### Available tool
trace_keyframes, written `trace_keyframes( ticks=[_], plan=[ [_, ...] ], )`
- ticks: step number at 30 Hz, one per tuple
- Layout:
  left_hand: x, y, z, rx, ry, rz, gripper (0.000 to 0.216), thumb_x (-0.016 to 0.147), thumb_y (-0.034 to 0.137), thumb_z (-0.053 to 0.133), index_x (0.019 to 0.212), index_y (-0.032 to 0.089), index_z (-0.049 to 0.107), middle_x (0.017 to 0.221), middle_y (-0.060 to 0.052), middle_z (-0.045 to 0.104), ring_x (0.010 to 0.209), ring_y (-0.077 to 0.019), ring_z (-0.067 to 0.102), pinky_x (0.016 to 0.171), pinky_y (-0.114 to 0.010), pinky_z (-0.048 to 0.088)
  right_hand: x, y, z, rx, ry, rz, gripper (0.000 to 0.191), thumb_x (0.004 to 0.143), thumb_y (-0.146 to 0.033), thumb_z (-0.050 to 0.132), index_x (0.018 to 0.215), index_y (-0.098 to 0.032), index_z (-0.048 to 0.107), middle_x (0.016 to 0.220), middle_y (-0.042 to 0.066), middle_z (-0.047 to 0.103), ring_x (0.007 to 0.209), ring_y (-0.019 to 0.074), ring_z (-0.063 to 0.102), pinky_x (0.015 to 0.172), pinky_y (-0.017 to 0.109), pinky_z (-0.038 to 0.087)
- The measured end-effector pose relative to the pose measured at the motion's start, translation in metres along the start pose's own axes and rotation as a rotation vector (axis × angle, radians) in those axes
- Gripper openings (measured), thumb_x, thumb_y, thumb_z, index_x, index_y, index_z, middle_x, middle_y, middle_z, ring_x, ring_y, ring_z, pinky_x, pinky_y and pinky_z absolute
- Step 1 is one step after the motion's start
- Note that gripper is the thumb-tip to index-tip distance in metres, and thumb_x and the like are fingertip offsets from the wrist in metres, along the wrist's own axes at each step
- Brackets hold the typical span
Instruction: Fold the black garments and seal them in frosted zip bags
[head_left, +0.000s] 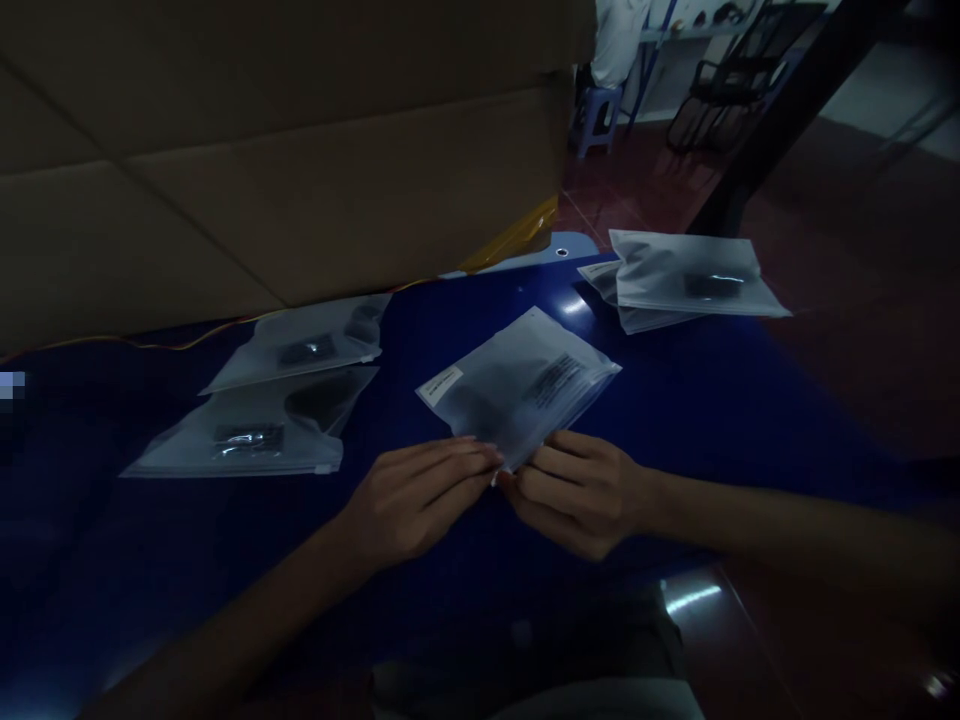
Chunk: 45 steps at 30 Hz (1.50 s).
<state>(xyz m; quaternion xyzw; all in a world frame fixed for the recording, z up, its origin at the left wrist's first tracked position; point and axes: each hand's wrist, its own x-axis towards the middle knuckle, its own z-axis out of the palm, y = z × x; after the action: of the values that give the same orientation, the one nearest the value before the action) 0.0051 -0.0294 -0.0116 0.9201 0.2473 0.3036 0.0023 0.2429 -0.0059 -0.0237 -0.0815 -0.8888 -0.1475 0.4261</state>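
Observation:
A frosted zip bag [495, 375] with a small white label and dark printed lines lies tilted in front of me over the blue table [420, 640]. At its near corner, by the zip end, my left hand [420, 495] pinches the edge between thumb and fingers. My right hand [574, 490] is closed on the same edge, just to the right, its fingers curled. The two hands almost touch. Something dark shows faintly through the bag; I cannot make out what it is.
Two similar zip bags [247, 430] lie on the left, and more bags [690, 275] are stacked at the table's right edge. A large cardboard box [300, 180] stands along the back, with a thin yellow wire [172, 345] at its foot. Beyond are a person [619, 40], a blue stool [598, 115] and a black chair [739, 75].

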Motion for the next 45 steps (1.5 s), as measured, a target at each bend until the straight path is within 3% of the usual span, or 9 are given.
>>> trace_keyframes(
  ticks=[11,21,27,30,32,36,39,42,45],
  plan=[
    [-0.002,-0.019,-0.008,0.199,0.039,-0.003,0.012,0.098,0.006,0.067,0.106,0.012,0.073,0.108,-0.005,0.081,0.102,-0.0163,0.079,0.099,-0.029,0.064,-0.002,0.023,-0.014,-0.404,-0.348,0.137,0.021,0.096,-0.003,0.061,0.083,-0.015,0.072,0.080,0.003,0.068,0.076,0.0169,0.053,0.068,0.032,0.040],
    [0.002,-0.023,-0.014,0.236,0.047,-0.091,0.011,0.100,0.009,0.064,0.104,0.017,0.071,0.102,0.000,0.081,0.097,-0.0146,0.079,0.097,-0.030,0.065,-0.019,0.043,-0.026,-0.706,-0.666,0.541,0.025,0.089,0.002,0.053,0.085,-0.015,0.071,0.082,0.008,0.066,0.075,0.0210,0.052,0.064,0.033,0.038],
    [0.004,-0.026,-0.027,0.000,-0.009,-0.027,0.016,0.090,0.006,0.065,0.096,0.021,0.067,0.099,0.000,0.079,0.115,-0.0222,0.072,0.117,-0.051,0.052,-0.021,0.052,-0.026,-0.403,-0.523,0.485,0.022,0.085,-0.002,0.054,0.091,-0.014,0.072,0.116,0.018,0.067,0.101,0.0294,0.058,0.078,0.042,0.053],
    [0.001,-0.025,-0.030,-0.085,-0.067,-0.079,0.018,0.088,0.019,0.064,0.105,0.022,0.065,0.125,-0.007,0.074,0.133,-0.0315,0.060,0.120,-0.063,0.042,-0.016,0.048,-0.025,-0.122,-0.446,0.429,0.017,0.080,-0.006,0.059,0.090,-0.014,0.071,0.131,0.020,0.062,0.120,0.0355,0.057,0.089,0.050,0.057],
    [-0.001,-0.024,-0.028,-0.070,-0.136,-0.130,0.040,0.091,0.032,0.063,0.129,0.021,0.061,0.149,-0.013,0.059,0.144,-0.0371,0.049,0.120,-0.067,0.038,-0.015,0.043,-0.024,0.052,-0.403,0.348,0.015,0.077,-0.009,0.059,0.087,-0.015,0.069,0.136,0.021,0.059,0.128,0.0366,0.055,0.094,0.051,0.057],
    [-0.002,-0.022,-0.016,0.100,-0.281,-0.185,0.092,0.092,0.060,0.065,0.165,0.016,0.029,0.170,-0.023,0.026,0.155,-0.0479,0.027,0.121,-0.072,0.028,-0.014,0.035,-0.025,0.260,-0.368,0.228,0.012,0.075,-0.014,0.059,0.084,-0.014,0.067,0.144,0.024,0.053,0.144,0.0392,0.045,0.107,0.055,0.052],
    [-0.003,-0.020,-0.008,0.180,-0.342,-0.214,0.112,0.089,0.074,0.062,0.169,0.013,0.013,0.172,-0.027,0.017,0.158,-0.0514,0.018,0.122,-0.073,0.024,-0.013,0.032,-0.023,0.297,-0.396,0.246,0.033,0.084,-0.020,0.059,0.113,-0.009,0.068,0.154,0.027,0.046,0.153,0.0390,0.035,0.115,0.061,0.045],
    [-0.004,-0.018,-0.004,0.191,-0.366,-0.238,0.115,0.091,0.077,0.057,0.169,0.012,0.004,0.173,-0.026,0.014,0.159,-0.0494,0.015,0.123,-0.072,0.023,-0.010,0.029,-0.019,0.255,-0.479,0.296,0.075,0.097,-0.038,0.057,0.159,-0.004,0.032,0.167,0.028,0.032,0.161,0.0354,0.020,0.122,0.063,0.036],
    [-0.005,-0.015,-0.004,0.180,-0.384,-0.266,0.116,0.092,0.079,0.056,0.169,0.014,-0.001,0.174,-0.024,0.013,0.160,-0.0478,0.014,0.124,-0.071,0.023,-0.010,0.027,-0.013,0.233,-0.561,0.320,0.094,0.100,-0.052,0.056,0.165,-0.001,0.011,0.172,0.028,0.019,0.163,0.0345,0.008,0.128,0.061,0.026]
  ],
)
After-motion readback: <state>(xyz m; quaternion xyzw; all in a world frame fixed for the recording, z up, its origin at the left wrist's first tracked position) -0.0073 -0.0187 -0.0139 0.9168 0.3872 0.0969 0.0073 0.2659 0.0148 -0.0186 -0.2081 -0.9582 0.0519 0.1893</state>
